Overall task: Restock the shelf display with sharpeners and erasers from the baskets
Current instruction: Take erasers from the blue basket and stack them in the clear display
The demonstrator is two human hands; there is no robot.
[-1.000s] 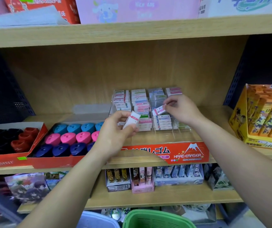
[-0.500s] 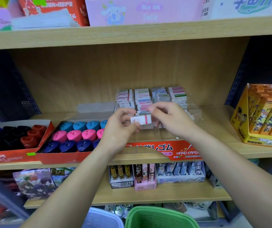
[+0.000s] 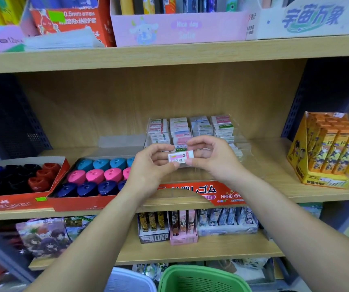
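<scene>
Pinching one eraser (image 3: 181, 158) between them, the left hand (image 3: 148, 167) and right hand (image 3: 213, 161) were close together just in front of the clear display (image 3: 209, 189), mid-shelf. A loose grip could have dropped it among the sharpeners (image 3: 94, 174) to the left or toppled the far stacks (image 3: 178, 127).

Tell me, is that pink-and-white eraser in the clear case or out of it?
Out. The left hand and right hand pinch the eraser by its ends, in front of the stacks in the clear case.
</scene>
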